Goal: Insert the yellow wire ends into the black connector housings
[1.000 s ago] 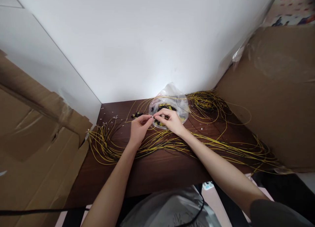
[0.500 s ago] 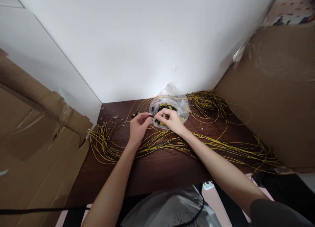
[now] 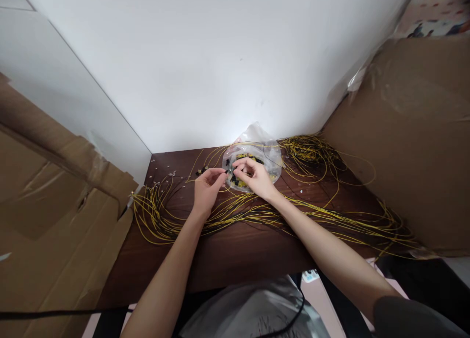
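Observation:
My left hand [image 3: 208,187] pinches a small black piece [image 3: 226,171] between thumb and fingertips, just left of a clear plastic bag [image 3: 271,154]. Over the bag's opening is my right hand [image 3: 256,177], its thumb and index finger curled near the piece; whatever lies between its fingertips is too small to make out. Black and yellow parts [image 3: 240,182] fill the bag, partly covered by my right hand. A long bundle of yellow and black wires [image 3: 235,215] runs across the table beneath both wrists.
A tangled coil of yellow and black wires [image 3: 306,149] lies at the back right of the brown table [image 3: 242,257]. Cardboard [image 3: 55,196] stands at the left, and a large carton [image 3: 404,132] at the right. Small pale scraps lie at the back left, before a white wall.
The fingertips of my right hand have moved slightly up and away from the black piece, and its index finger is a little more raised. My left hand has barely moved.

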Demonstrator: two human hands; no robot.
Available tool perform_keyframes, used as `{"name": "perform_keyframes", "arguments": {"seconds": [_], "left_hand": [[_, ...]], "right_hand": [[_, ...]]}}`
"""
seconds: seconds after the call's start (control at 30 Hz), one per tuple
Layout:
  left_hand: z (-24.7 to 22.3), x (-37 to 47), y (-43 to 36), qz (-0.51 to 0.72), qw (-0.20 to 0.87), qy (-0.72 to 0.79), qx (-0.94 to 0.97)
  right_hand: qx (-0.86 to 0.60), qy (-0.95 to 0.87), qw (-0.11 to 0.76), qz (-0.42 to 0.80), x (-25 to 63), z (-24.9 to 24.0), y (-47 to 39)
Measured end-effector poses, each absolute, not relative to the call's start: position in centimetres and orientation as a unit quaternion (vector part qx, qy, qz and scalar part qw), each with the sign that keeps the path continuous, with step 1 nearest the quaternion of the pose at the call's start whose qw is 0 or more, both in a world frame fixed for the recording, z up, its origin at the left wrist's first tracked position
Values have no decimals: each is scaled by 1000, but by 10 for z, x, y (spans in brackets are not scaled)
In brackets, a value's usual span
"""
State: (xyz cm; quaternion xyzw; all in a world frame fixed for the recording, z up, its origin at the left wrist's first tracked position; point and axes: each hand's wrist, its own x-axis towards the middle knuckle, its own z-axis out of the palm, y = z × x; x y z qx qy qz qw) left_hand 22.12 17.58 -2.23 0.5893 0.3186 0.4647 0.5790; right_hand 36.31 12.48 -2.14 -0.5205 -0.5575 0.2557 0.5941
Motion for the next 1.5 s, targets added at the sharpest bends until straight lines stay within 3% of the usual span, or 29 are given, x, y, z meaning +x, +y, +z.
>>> {"name": "perform_keyframes", "arguments": {"seconds": [0.2, 0.33, 0.43, 0.83, 1.17, 1.5], "left_hand": [[-19, 219, 178, 492, 552, 353, 574], [-18, 218, 177, 459, 531, 361, 615], [-19, 219, 173, 420, 513, 317, 678], [-20, 227, 157, 304, 511, 217, 774], [-23, 227, 158, 297, 399, 202, 844], [-17, 228, 153, 286, 481, 206, 802]], "right_hand": [[-485, -473, 638, 367, 368, -15, 125], [-379, -352, 722, 459, 377, -6, 124], [-342, -328, 739, 479, 382, -2, 122], [-283, -250, 785, 491, 387, -12, 121], [-287, -314, 777, 464, 383, -5, 120], [-382, -399, 745, 374, 383, -7, 123]]}}
